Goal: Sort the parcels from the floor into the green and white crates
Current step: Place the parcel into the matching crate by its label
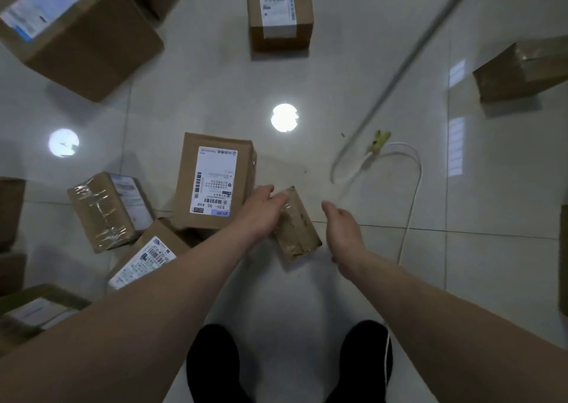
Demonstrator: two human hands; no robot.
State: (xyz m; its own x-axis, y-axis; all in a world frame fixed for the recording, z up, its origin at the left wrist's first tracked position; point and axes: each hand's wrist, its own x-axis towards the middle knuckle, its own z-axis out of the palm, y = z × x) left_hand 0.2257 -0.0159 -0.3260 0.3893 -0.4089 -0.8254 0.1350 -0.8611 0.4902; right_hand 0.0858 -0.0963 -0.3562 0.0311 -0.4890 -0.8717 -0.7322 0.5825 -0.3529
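Both arms reach forward and down. The left hand (pixel 261 210) lies flat, fingers straight; the right hand (pixel 341 229) beside it seems loose.

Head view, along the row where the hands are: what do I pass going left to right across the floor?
taped parcel → labelled parcel → left hand, touching the next one → small parcel → right hand → white cable
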